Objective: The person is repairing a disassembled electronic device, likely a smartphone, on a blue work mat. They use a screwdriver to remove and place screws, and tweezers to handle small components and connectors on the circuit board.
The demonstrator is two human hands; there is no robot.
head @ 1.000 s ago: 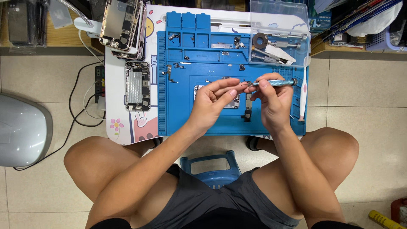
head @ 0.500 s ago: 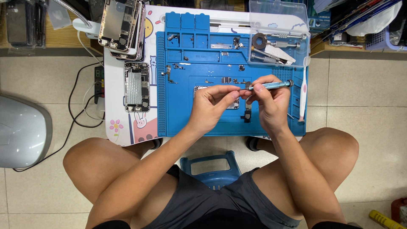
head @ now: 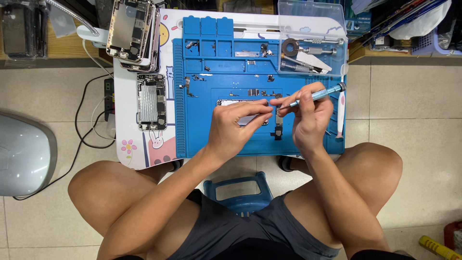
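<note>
1. Over the middle of the blue work mat (head: 216, 139), my left hand (head: 233, 130) has its fingers curled down and pinching the small metal phone part (head: 240, 102) that lies flat there
2. My right hand (head: 310, 118) is closed round the light-blue screwdriver (head: 315, 95), tip aimed left toward my left fingertips, very near them, and I can't tell whether it is touching the part
3. Risk one, I reckon: the tip skids off a tiny screw head and jabs my left fingers, because they sit right in its line
4. Risk two: a freed screw rolls off among the loose bits scattered on the mat's upper trays and gets lost
5. Risk three: my right forearm swings out and knocks the clear plastic case (head: 313, 43) at the mat's far right corner
6. The opened phones (head: 151, 101) lie well apart to the left, so they look safe
</note>
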